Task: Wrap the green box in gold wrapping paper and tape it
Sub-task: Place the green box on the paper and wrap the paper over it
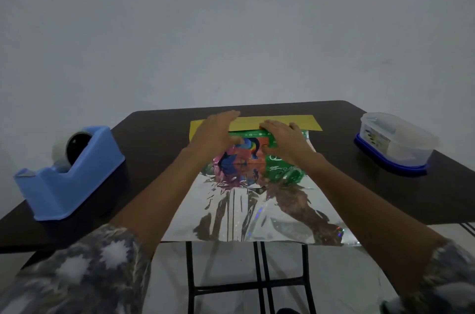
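The green box, with a colourful picture on its top, lies flat on a sheet of wrapping paper in the middle of the dark table. The paper's shiny silver side faces up and reflects the box; its gold side shows in a strip folded up at the far edge. My left hand rests on the box's left end, fingers stretched over the gold strip. My right hand presses flat on the box's right part, fingertips at its far edge.
A blue tape dispenser with a tape roll stands on the left of the table. A clear plastic container on a blue lid sits at the right. The paper's near edge hangs over the table front, above black table legs.
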`<action>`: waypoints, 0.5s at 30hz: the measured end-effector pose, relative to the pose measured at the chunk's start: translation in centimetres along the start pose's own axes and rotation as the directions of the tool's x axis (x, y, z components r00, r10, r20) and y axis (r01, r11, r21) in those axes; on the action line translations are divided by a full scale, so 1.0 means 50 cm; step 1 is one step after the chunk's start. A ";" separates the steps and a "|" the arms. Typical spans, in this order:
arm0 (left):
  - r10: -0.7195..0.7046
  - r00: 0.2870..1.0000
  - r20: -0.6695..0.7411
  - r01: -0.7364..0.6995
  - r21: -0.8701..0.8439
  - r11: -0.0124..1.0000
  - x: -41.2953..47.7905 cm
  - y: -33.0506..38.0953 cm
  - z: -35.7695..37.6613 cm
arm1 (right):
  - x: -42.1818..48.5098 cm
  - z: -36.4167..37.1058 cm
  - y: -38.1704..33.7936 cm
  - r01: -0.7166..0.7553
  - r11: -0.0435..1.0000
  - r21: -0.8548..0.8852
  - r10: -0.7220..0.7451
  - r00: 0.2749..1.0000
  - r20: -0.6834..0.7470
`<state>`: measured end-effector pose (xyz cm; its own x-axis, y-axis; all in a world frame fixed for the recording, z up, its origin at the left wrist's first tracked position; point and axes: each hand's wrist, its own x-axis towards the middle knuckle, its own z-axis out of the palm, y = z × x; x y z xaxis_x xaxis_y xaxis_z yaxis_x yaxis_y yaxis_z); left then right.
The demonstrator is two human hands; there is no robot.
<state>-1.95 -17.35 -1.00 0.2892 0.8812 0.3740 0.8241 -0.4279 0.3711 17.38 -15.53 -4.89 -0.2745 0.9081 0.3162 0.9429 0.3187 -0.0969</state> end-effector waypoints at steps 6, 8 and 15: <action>0.032 0.979 0.201 -0.074 0.207 0.976 0.048 -0.026 0.051 | -0.007 -0.007 0.006 0.035 0.999 0.035 -0.035 0.999 -0.001; 0.044 0.982 0.186 -0.085 0.221 0.971 0.045 -0.030 0.051 | -0.011 -0.011 0.015 0.036 0.997 -0.063 -0.037 0.999 -0.005; 0.073 0.989 0.128 -0.113 0.341 0.933 0.038 -0.024 0.045 | -0.016 -0.028 0.019 0.024 0.984 -0.179 -0.028 0.999 -0.018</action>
<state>-1.28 -14.70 -2.66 0.4083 0.8663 0.2876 0.9027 -0.4301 0.0139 18.79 -16.35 -3.91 -0.2970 0.8939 0.3357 0.9546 0.2865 0.0815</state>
